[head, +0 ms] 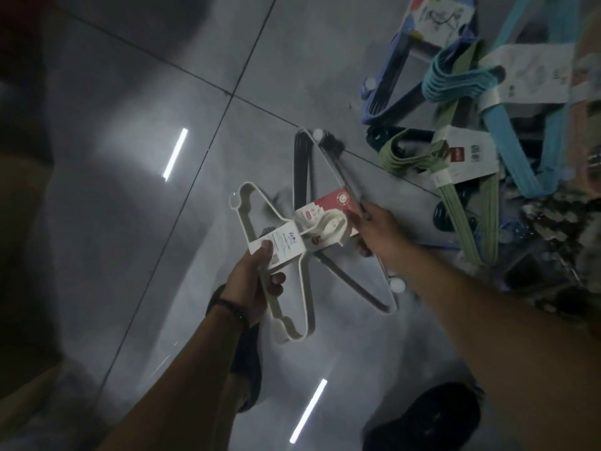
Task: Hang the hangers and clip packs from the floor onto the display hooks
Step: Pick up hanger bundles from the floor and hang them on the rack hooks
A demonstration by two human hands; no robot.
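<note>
Showing an early stage of the task: both hands hold stock above the grey tiled floor (130,157), and no display hook is in view, so nothing can be counted as hung.

The left hand (257,281) grasps a cream hanger pack (289,333), with its thumb pressed on the pack's white label card (283,249) and its fingers curled round the frame below. The right hand (379,227) is clenched round a dark grey hanger pack (300,164) next to a red card sleeve (335,200). The cream pack's hooks overlap this sleeve. Motion blur leaves it unclear whether the grey pack is already clear of the floor.

Most of the work appears to remain. A loose pile lies on the floor well to the right of the hands. It holds a dark blue hanger pack (390,92), a teal hanger pack (455,83), a green hanger pack (400,157) and a light-blue hanger pack (507,125), each banded with a paper label. Darker items at the right edge may be clip packs, but they are too blurred to identify.

No box, basket or tray is visible. The only containment is the card sleeve that binds each bundle of hangers. A dark shoe (432,418) stands at the lower edge.
</note>
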